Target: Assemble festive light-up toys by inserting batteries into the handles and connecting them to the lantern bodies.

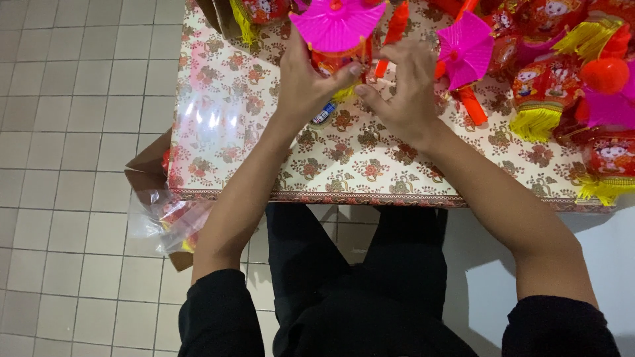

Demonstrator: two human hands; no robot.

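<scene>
While both hands, left hand [311, 79] and right hand [403, 89], pinch one pink-topped lantern [337, 30], a second pink top [466, 47] lies beside.

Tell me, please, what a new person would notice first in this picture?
First, the two bare hands at the top centre: the left hand and the right hand grip a small red lantern with a bright pink roof. Next, the heap of similar red, pink and yellow-fringed lanterns on the right of the floral tablecloth.
</scene>
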